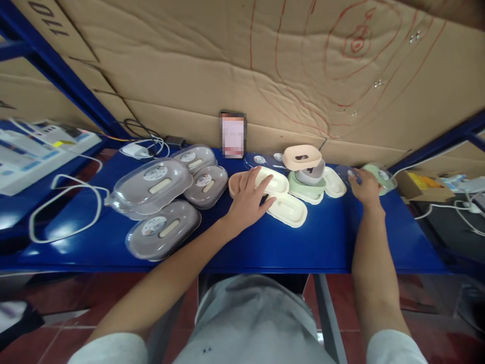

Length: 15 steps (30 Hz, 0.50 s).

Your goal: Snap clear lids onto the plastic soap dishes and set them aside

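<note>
Cream tray (278, 183) under spread left hand (248, 199); right hand (364, 188) touches green tray (382, 177), grip unclear; labels unreadable.

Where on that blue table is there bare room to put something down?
The front strip of the glossy blue table lies bare between the left hand and right hand. Another patch sits inside the white cable loop. Crowded: the clear grey oval lids on the left and the cream oval trays at the middle.
</note>
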Motion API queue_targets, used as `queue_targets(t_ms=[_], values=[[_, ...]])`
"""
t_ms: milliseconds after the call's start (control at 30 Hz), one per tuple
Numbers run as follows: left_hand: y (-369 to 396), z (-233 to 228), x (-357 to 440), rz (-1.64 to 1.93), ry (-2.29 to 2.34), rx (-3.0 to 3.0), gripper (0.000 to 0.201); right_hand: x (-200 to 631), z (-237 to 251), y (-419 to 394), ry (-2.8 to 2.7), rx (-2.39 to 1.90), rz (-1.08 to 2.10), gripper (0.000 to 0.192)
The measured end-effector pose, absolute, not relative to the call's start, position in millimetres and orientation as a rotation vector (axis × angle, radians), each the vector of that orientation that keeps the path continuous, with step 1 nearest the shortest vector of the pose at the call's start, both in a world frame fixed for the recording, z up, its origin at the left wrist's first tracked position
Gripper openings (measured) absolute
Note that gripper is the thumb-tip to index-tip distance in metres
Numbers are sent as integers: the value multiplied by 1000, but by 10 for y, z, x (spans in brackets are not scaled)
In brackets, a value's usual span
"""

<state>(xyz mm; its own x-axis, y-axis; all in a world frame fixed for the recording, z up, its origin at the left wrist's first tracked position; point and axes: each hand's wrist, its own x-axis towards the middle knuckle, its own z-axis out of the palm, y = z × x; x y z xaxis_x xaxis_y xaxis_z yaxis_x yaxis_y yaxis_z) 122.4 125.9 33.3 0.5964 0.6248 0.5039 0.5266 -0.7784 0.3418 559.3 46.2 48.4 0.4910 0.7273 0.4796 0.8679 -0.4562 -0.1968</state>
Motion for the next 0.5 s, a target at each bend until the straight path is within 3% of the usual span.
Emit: queue_targets(t_ms=[67,267,500], values=[[1244,334,1224,941,941,2660,55,5745,474,378,-1135,-2381,-452,48],[1209,380,1211,948,929,2643,46,6072,415,77,-711,-2450,-275,88],[1177,417,1220,1041,870,2636,35,6155,270,92,-606,-2385,-306,73]])
